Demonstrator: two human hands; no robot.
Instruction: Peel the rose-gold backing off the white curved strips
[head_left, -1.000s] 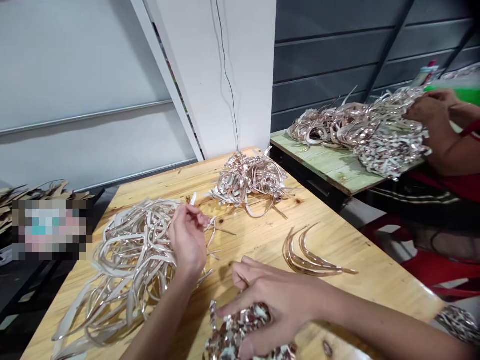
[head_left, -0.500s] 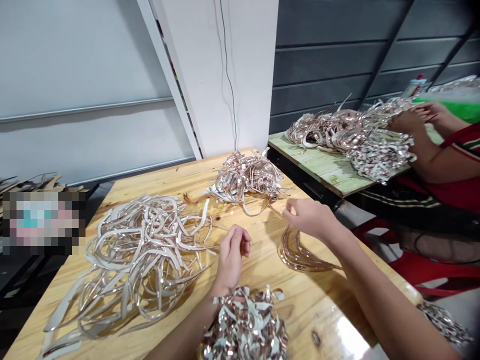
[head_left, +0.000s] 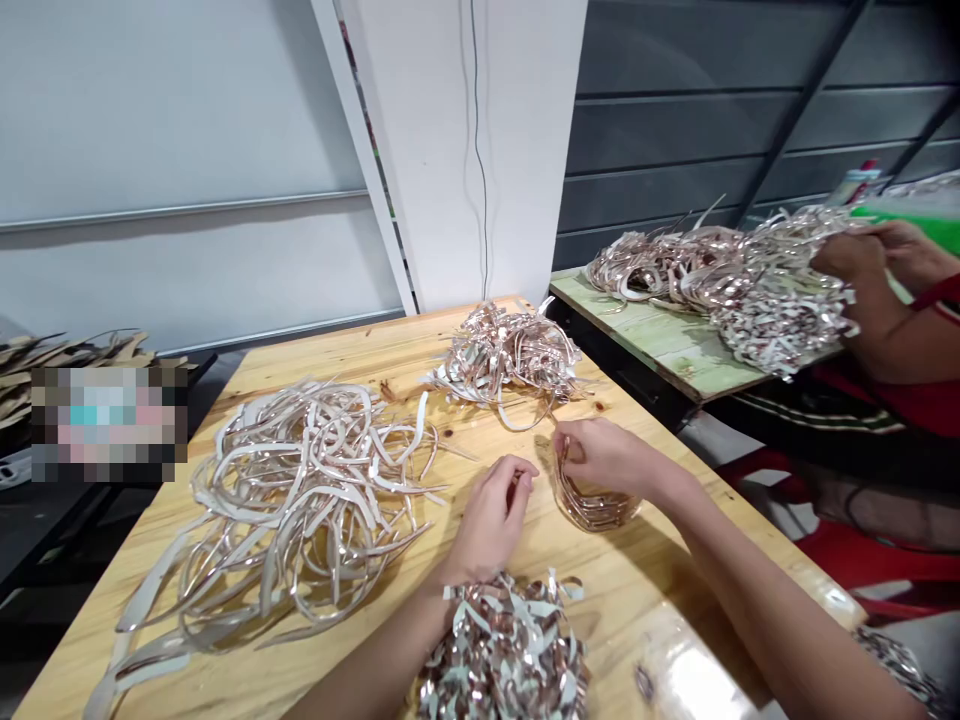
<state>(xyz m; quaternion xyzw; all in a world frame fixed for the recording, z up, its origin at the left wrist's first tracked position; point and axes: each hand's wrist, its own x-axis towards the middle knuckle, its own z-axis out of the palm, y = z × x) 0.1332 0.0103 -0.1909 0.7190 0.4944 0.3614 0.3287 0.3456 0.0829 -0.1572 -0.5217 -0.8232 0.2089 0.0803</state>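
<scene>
Curled fingers close my left hand (head_left: 496,515) over the middle of the wooden table (head_left: 622,610); what they hold, if anything, is too small to make out. To its right, my right hand (head_left: 604,455) is pinched at the top of a looped bundle of thin shiny strips (head_left: 598,508). A tangled heap of pale and rose-gold strips (head_left: 315,500) lies left of my left hand. Beyond both hands sits a second shiny pile (head_left: 514,350). A bunch of short metallic strips (head_left: 506,655) is at the near edge, below my left wrist.
At the right, another person's hands (head_left: 885,255) work over shiny strips (head_left: 780,290) on a greenish table (head_left: 660,340). A red chair (head_left: 870,560) stands below. Brown scraps (head_left: 82,360) lie at the far left. A white pillar (head_left: 450,150) rises behind.
My right hand has moved slightly down, and the looped bundle below it is drawn into a tighter curve. My left hand has turned and shifted towards it. The camera view has shifted a little.
</scene>
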